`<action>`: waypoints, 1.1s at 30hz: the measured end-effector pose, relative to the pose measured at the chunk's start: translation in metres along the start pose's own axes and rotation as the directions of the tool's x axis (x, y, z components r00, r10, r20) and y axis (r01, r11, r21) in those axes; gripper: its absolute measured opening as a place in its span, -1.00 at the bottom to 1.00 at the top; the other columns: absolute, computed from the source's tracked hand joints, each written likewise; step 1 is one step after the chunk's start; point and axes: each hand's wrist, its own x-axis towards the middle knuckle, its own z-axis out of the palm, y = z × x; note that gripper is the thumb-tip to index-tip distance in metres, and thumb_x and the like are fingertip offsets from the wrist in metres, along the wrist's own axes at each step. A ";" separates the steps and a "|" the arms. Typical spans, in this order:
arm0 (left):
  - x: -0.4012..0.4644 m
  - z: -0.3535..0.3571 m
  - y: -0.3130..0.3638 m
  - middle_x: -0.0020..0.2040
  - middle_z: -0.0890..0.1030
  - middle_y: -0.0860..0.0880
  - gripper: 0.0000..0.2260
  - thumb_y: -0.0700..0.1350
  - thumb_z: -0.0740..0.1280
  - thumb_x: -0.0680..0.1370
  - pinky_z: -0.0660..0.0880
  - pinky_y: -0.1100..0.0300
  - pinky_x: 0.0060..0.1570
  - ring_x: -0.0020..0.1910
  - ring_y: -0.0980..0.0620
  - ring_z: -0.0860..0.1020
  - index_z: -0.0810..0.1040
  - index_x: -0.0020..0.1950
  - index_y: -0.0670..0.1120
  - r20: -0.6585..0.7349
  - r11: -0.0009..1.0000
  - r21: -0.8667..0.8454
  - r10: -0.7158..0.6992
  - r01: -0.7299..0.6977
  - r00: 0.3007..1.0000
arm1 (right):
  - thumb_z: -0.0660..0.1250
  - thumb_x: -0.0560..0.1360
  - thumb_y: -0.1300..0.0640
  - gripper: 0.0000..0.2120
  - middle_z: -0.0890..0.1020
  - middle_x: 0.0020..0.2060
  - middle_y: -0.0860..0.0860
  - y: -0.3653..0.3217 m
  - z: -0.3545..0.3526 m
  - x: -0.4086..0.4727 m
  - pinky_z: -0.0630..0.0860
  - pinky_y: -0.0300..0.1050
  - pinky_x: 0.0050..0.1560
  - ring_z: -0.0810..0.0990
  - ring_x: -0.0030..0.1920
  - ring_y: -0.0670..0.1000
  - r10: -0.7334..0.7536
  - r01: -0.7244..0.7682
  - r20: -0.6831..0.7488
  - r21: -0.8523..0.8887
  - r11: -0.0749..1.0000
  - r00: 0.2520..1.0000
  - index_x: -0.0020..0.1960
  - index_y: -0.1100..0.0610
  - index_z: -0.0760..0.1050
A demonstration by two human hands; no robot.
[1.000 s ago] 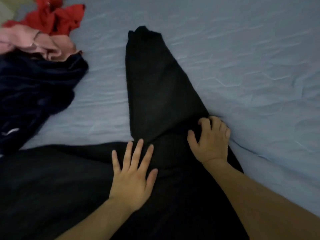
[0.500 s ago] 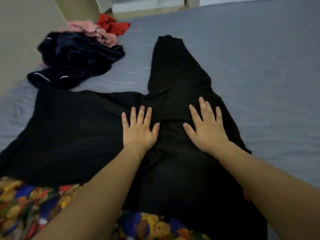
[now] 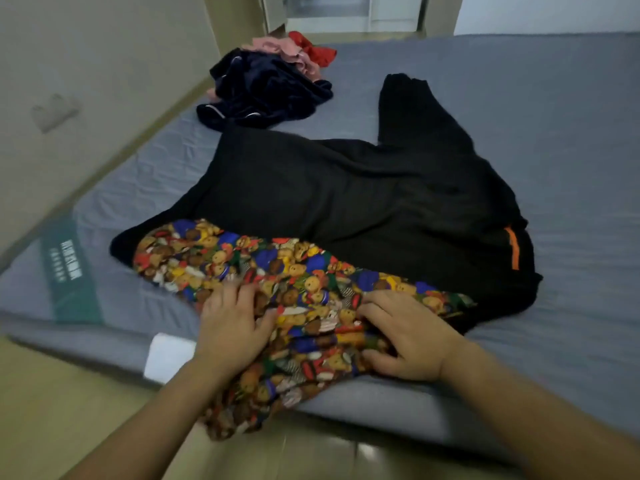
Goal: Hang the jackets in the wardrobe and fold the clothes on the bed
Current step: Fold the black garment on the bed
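Black garment (image 3: 346,202) lies spread flat across the middle of the bed (image 3: 571,133), one long section running toward the far side, an orange strip (image 3: 512,249) on its right edge. Bear-print cloth (image 3: 277,271) overlaps its near edge and spills over the near edge of the bed. Left hand (image 3: 230,327) rests on the print cloth, fingers (image 3: 242,292) blurred, seemingly bent down onto the fabric; whether they pinch it cannot be told. Right hand (image 3: 412,336) sits on the same cloth just to the right, fingers curled, thumb low, bunching the fabric. Hands near each other, not touching. Far left on the bed: crumpled navy garment (image 3: 259,91), with pink garment (image 3: 294,53) and red garment (image 3: 311,46) behind it, touching. Green label (image 3: 69,271) on the mattress's left near corner, white tag (image 3: 169,355) on its near side. Beige floor (image 3: 69,410) below.
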 end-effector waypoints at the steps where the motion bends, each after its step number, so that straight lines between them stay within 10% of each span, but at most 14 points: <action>1: -0.014 -0.005 -0.007 0.14 0.47 -0.16 -0.41 0.27 0.07 0.45 0.37 -0.05 0.15 0.13 -0.18 0.43 0.47 0.22 -0.14 -0.089 0.998 -0.026 -0.058 0.056 0.994 | 0.24 0.42 -0.29 -0.40 0.49 0.23 0.08 -0.014 0.004 -0.002 0.40 -0.01 0.29 0.47 0.22 0.10 -0.042 0.043 0.014 -0.041 0.998 0.999 0.28 0.10 0.46; 4: -0.061 -0.012 -0.026 -0.06 0.44 -0.14 -0.46 0.25 0.16 0.33 0.36 0.01 -0.06 -0.04 -0.16 0.43 0.46 0.02 -0.18 -0.104 0.961 -0.228 -0.184 0.157 0.977 | 0.22 0.36 -0.35 -0.35 0.50 0.23 0.08 -0.050 0.008 -0.003 0.42 0.08 0.28 0.47 0.22 0.12 -0.168 0.166 0.005 -0.169 0.971 0.986 0.31 0.03 0.44; 9: -0.099 -0.019 -0.021 0.31 0.31 0.01 -0.40 0.31 0.13 0.37 0.07 0.01 0.41 0.35 -0.05 0.21 0.43 0.32 0.05 0.355 0.999 -0.032 -0.018 0.032 0.935 | 0.23 0.48 -0.15 -0.57 0.47 0.23 0.05 -0.101 0.001 0.016 0.30 0.08 0.33 0.42 0.25 0.12 -0.114 0.154 0.144 -0.315 0.936 0.983 0.28 0.02 0.43; 13: -0.094 -0.075 -0.006 -0.02 0.60 -0.02 -0.91 -0.03 0.34 0.51 0.45 0.12 0.07 0.07 -0.07 0.55 0.61 -0.08 -0.01 0.550 0.855 -0.435 0.002 0.284 0.835 | 0.27 0.53 -0.02 -0.73 0.49 0.13 -0.03 -0.121 -0.029 0.031 0.39 -0.06 0.13 0.46 0.17 0.03 0.005 0.038 0.304 -0.136 0.990 0.953 0.21 -0.03 0.44; 16: -0.098 -0.138 -0.003 -0.01 0.71 -0.08 -0.78 -0.10 0.38 0.44 0.57 0.04 0.12 0.01 -0.07 0.67 0.64 0.05 -0.11 0.727 0.685 -0.572 0.168 0.452 0.666 | 0.33 0.51 0.03 -0.88 0.50 -0.01 -0.11 -0.127 -0.062 0.030 0.44 -0.14 0.04 0.50 0.06 -0.03 0.025 -0.021 0.383 -0.015 1.000 0.924 -0.02 -0.11 0.40; 23: -0.095 -0.276 0.030 0.04 0.65 -0.24 -0.62 -0.17 0.47 0.38 0.59 -0.08 0.03 -0.03 -0.20 0.64 0.51 0.17 -0.12 0.701 0.669 -0.652 0.351 0.357 0.621 | 0.33 0.48 0.02 -0.88 0.52 -0.23 -0.14 -0.124 -0.155 -0.009 0.43 -0.13 -0.12 0.51 -0.19 -0.10 0.112 -0.133 0.215 0.086 0.987 0.970 -0.23 -0.06 0.46; 30: -0.090 -0.334 0.031 0.04 0.60 -0.26 -0.68 -0.28 0.38 0.43 0.62 0.02 -0.18 -0.11 -0.19 0.62 0.53 0.15 -0.06 0.475 0.238 -0.880 0.407 0.412 0.780 | 0.44 0.40 0.00 -0.62 0.49 -0.29 -0.16 -0.118 -0.225 -0.037 0.37 -0.23 -0.31 0.48 -0.31 -0.18 0.184 -0.156 -0.087 0.258 0.953 0.979 0.08 -0.27 0.35; 33: -0.080 -0.348 0.033 -0.04 0.63 -0.21 -0.71 -0.24 0.45 0.44 0.60 0.09 -0.29 -0.17 -0.13 0.64 0.52 0.11 -0.05 0.461 0.387 -0.862 0.334 0.326 0.822 | 0.47 0.37 -0.02 -0.78 0.46 -0.24 -0.20 -0.124 -0.236 -0.030 0.35 -0.23 -0.21 0.45 -0.22 -0.21 0.102 -0.087 -0.073 0.184 0.979 0.992 -0.12 -0.21 0.45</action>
